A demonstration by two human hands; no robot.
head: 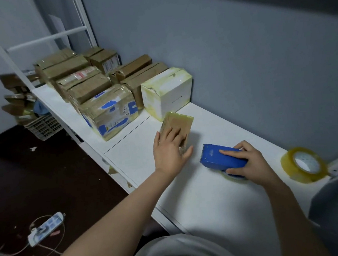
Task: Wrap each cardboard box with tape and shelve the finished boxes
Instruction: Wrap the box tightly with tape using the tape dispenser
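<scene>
— What is closest to us?
— A bare arm at the bottom of the frame. It leads up to the left hand point(171, 153) in the middle. Its fingers are straight and spread, and they press flat on top of the small box point(181, 125). I think that keeps the box from sliding.
— Is the box taped?
— It looks shiny all over, so I think the tape is on and it is ready to join the others.
— And the other hand?
— The right hand point(252, 162) is just to the right. Its fingers and thumb curl round the blue tape cutter point(222, 158), which rests on the white table point(219, 200). The toothed end points at the small box. It is near but not touching.
— Anything else close by?
— A spare tape roll point(304, 165) stands at the right edge of the frame, well apart from the hands.
— Where is there room?
— The white box point(167, 92) sits just above the small box. The box with blue marks point(109, 110) is to its left. The brown boxes point(81, 82) run on to the upper left, along the wall. There is bare table left of the small box.
— And the edge?
— It runs down the left side. Past it is the dark floor point(57, 175) with a power strip point(45, 228). A push too far left could drop the box.
</scene>
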